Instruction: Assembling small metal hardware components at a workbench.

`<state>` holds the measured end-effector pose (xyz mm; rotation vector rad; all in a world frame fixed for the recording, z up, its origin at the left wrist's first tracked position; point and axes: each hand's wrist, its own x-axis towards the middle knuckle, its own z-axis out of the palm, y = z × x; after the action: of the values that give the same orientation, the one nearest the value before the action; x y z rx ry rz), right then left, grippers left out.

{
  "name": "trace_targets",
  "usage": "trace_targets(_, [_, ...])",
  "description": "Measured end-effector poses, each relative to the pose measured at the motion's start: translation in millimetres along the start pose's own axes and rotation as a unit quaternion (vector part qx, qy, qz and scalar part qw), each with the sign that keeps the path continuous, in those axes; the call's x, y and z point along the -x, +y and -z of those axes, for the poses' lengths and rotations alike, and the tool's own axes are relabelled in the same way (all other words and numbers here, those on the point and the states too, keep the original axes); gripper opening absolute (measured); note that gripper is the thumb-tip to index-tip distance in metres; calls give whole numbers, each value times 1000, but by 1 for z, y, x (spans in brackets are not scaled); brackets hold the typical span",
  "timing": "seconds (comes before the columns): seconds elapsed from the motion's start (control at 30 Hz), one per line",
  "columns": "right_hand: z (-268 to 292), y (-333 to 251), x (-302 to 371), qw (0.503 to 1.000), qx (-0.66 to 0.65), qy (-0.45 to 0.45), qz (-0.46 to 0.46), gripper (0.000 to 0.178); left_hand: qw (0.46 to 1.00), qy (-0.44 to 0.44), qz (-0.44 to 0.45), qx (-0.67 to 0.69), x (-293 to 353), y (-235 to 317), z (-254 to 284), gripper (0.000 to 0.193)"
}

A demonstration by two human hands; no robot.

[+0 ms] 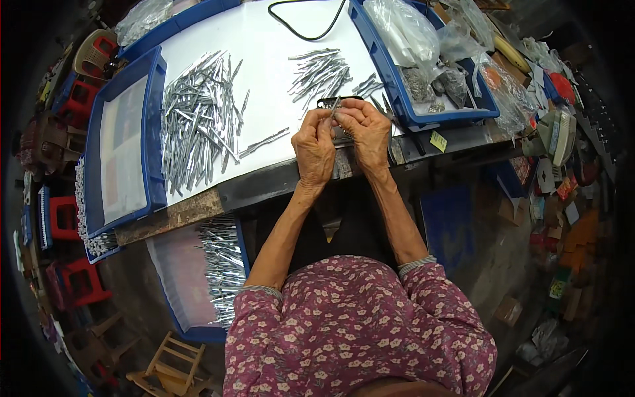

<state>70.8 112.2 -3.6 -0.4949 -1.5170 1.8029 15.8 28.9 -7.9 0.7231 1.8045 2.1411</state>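
Note:
My left hand (313,147) and my right hand (366,132) meet at the table's near edge, fingers pinched together. Between them is a thin silvery metal strip (335,106), gripped from both sides. Just behind my fingers lies a dark oblong piece (354,99), partly hidden by them. Beyond my hands a smaller pile of metal strips (322,73) lies loose on the white table top (264,33). To the left is a large heap of similar strips (198,122), with a few stray strips (266,141) between it and my left hand.
A blue tray (159,132) lined in white stands at the left edge. At right another blue tray (456,118) holds plastic bags and small parts. Below the table at left, a blue bin (198,334) contains more strips. Red stools (64,218) and a wooden chair (173,364) stand on the floor.

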Motion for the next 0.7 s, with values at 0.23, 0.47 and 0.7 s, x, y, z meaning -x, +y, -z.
trace_targets(0.23, [3,3,-2,1000,-12,6,-13,25,998,-11,25,51,-3,-5,-1,10])
trace_targets(0.47, [-4,4,1,998,56,27,17,21,996,-1,34,83,-4,-7,-2,11])
trace_targets(0.7, [-9,11,2,993,93,49,50,17,998,9,37,54,-4,-4,-2,9])
